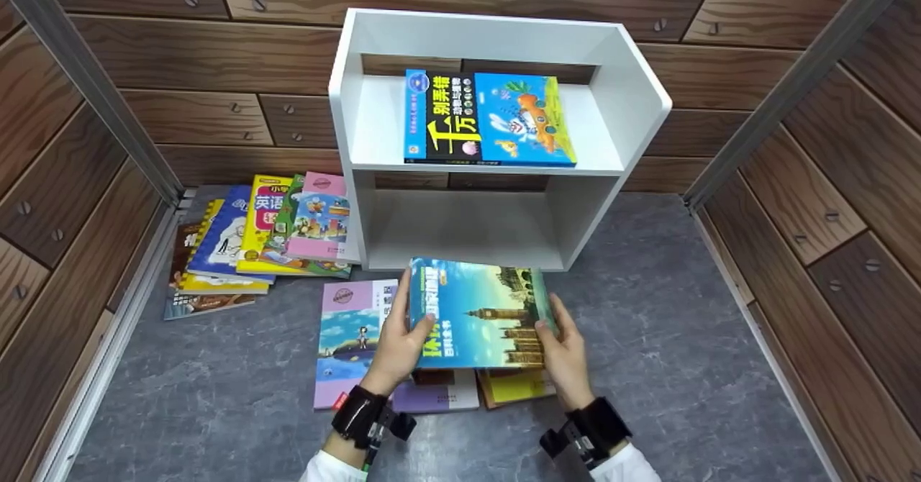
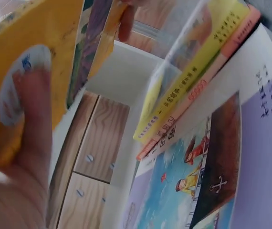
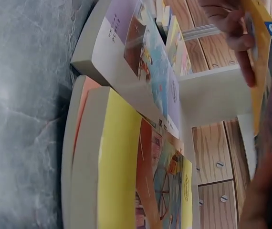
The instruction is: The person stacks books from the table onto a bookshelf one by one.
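In the head view, a book with a clock tower and blue sky on its cover is held up by both hands. The left hand grips its left edge, thumb on the cover. At the opposite edge, the right hand grips it likewise, thumb over the front. Below lie thick books: a purple one with a ship picture and a yellow-edged one. In the left wrist view, the thumb presses an orange-yellow cover with a white oval label.
A white two-level shelf stands ahead. On its upper board lie a black-and-yellow book and a blue rabbit book. Several overlapping books lie on the grey floor left of the shelf. Wood-patterned walls surround it.
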`<action>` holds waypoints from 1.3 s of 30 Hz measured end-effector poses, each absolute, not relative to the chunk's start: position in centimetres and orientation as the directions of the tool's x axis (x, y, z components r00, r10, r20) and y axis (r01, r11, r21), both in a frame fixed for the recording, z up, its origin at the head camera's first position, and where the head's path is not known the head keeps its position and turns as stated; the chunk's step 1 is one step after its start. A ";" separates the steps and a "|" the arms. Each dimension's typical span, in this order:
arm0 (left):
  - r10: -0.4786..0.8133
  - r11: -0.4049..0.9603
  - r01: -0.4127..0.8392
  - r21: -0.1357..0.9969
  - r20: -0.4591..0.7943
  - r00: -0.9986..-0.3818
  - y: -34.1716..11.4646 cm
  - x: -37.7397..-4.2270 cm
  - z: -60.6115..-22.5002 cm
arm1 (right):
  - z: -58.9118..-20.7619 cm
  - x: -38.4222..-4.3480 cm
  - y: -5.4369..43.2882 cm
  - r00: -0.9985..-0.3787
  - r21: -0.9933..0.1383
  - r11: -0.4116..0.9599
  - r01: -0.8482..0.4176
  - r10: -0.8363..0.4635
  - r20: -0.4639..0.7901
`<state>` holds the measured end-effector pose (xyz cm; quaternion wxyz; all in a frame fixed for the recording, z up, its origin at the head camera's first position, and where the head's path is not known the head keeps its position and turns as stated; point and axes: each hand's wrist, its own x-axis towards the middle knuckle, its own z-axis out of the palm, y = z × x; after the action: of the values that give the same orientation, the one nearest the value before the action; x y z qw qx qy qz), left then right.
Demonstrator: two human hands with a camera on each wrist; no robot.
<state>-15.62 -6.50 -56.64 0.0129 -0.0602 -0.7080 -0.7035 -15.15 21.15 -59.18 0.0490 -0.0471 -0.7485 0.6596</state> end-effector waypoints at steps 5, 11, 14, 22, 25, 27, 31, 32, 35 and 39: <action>-0.077 0.112 0.076 0.991 0.084 -0.993 -6.1 -16.3 -56.5 | -57.1 -15.3 20.2 -0.984 -0.986 0.152 0.063 0.173 -0.036; -0.068 0.309 0.102 0.946 0.129 -0.989 -6.1 -17.0 -56.3 | -56.7 -16.1 20.6 -0.991 -0.973 0.212 0.091 0.115 -0.068; -0.020 0.364 0.067 0.929 0.079 -0.997 -6.2 -17.2 -56.3 | -56.5 -16.6 21.2 -0.993 -0.950 0.289 0.119 0.039 -0.112; 0.107 0.419 -0.008 0.908 -0.058 -0.993 -7.0 -18.5 -56.3 | -56.1 -18.2 21.6 -0.982 -0.840 0.537 0.080 -0.105 -0.160; 0.153 0.455 0.011 0.891 -0.065 -0.986 -7.4 -19.2 -56.4 | -56.5 -18.9 21.4 -0.983 -0.835 0.547 0.066 -0.110 -0.150; 0.171 0.490 0.037 0.871 -0.054 -0.984 -7.6 -19.6 -56.5 | -56.7 -19.5 21.4 -0.981 -0.828 0.558 0.058 -0.119 -0.150; 0.174 0.581 0.073 0.811 -0.036 -0.984 -7.8 -20.4 -56.6 | -56.8 -20.8 21.6 -0.975 -0.790 0.612 0.041 -0.148 -0.166; 0.175 0.605 0.077 0.792 -0.038 -0.984 -7.8 -20.7 -56.6 | -56.7 -21.2 21.7 -0.974 -0.776 0.630 0.035 -0.154 -0.168; 0.187 0.663 0.086 0.744 -0.053 -0.981 -7.9 -21.9 -56.4 | -56.4 -22.4 21.9 -0.970 -0.743 0.669 0.010 -0.173 -0.169; 0.214 0.709 0.087 0.700 -0.096 -0.972 -8.2 -23.8 -56.0 | -56.9 -24.7 22.5 -0.964 -0.739 0.673 -0.026 -0.211 -0.158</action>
<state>-23.77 -8.21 -55.98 -0.0854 -0.0818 -0.9204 -0.3727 -24.70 22.54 -56.91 -0.1160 0.0655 -0.9072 0.3990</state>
